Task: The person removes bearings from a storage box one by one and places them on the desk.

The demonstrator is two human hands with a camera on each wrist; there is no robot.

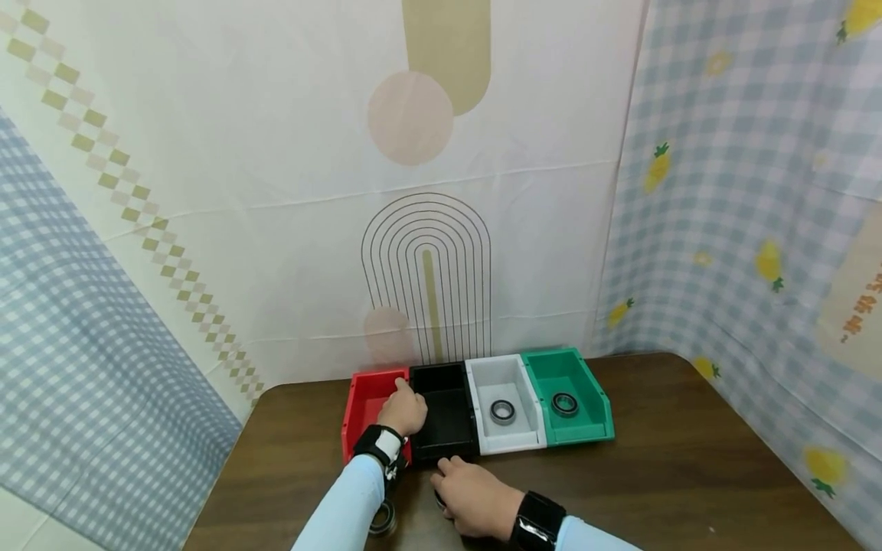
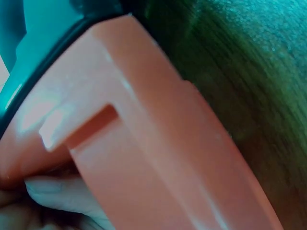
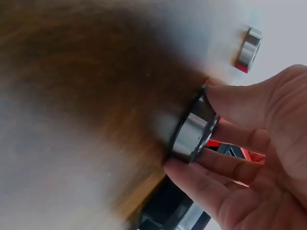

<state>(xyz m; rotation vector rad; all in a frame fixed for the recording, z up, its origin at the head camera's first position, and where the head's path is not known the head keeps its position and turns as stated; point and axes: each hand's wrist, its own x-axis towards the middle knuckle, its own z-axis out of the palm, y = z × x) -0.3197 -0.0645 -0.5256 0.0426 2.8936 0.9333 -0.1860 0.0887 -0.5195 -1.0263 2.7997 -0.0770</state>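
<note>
A shiny steel bearing ring (image 3: 192,132) stands on edge on the brown table, before the red bin (image 1: 365,405).

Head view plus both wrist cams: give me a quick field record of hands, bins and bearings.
left hand: rests on the red bin, fingers on its rim
right hand: pinches a metal bearing on the table
bin row, left to right: red, black bin, white bin, green bin
white bin holds: one ring bearing
green bin holds: one dark bearing
loose bearing: on the table by the left sleeve
</note>
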